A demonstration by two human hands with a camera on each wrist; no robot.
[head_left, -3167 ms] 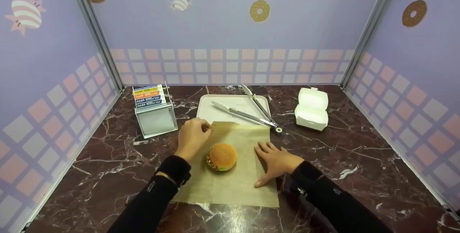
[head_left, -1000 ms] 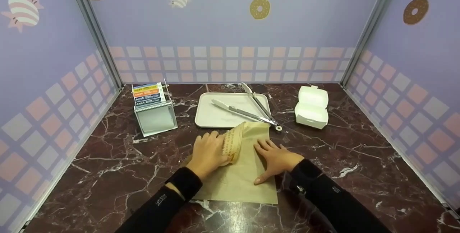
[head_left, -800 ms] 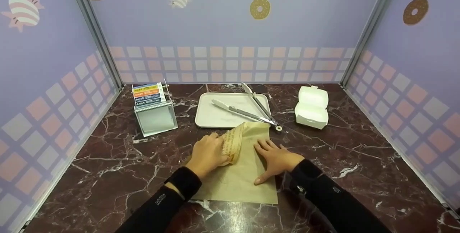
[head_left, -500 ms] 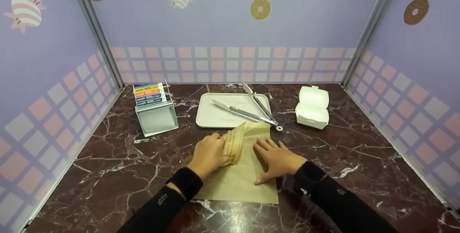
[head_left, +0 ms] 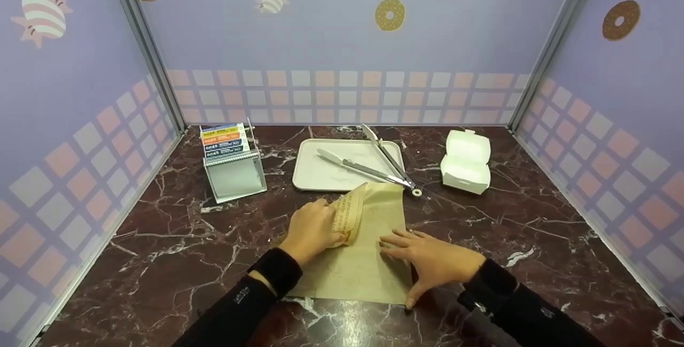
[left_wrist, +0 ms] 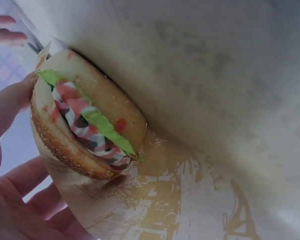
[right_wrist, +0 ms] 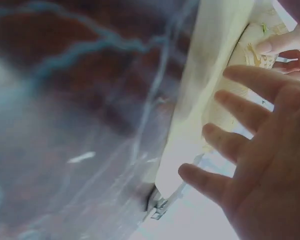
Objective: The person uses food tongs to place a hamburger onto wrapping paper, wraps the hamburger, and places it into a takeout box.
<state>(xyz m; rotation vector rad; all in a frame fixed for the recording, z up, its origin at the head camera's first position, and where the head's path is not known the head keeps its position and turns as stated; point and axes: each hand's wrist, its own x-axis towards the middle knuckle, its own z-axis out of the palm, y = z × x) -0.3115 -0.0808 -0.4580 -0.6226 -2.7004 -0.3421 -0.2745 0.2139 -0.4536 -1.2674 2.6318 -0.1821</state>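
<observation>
My left hand (head_left: 311,229) holds the brown wrapping paper (head_left: 368,277) folded over a hamburger. From above, the hand and the printed fold hide the hamburger. In the left wrist view the hamburger (left_wrist: 90,120) shows side-on, tilted, with lettuce and a sauce-streaked filling between its buns. Thumb and fingers curl around it from outside the paper. My right hand (head_left: 435,259) is spread over the sheet's right edge, thumb at the near right corner. The right wrist view shows its fingertips (right_wrist: 210,131) beside the paper, nothing gripped.
Beyond the paper is a white tray (head_left: 312,178) with metal tongs (head_left: 368,170) lying across it. A white lidded box (head_left: 466,176) stands open at right. A holder with printed packets (head_left: 223,141) stands at left. Patterned walls enclose the dark marble table (head_left: 176,261).
The hamburger lay uncovered at first; my left hand has since brought the paper's left side over it. Just now my right hand has shifted nearer and rightward, from flat on the paper to its edge.
</observation>
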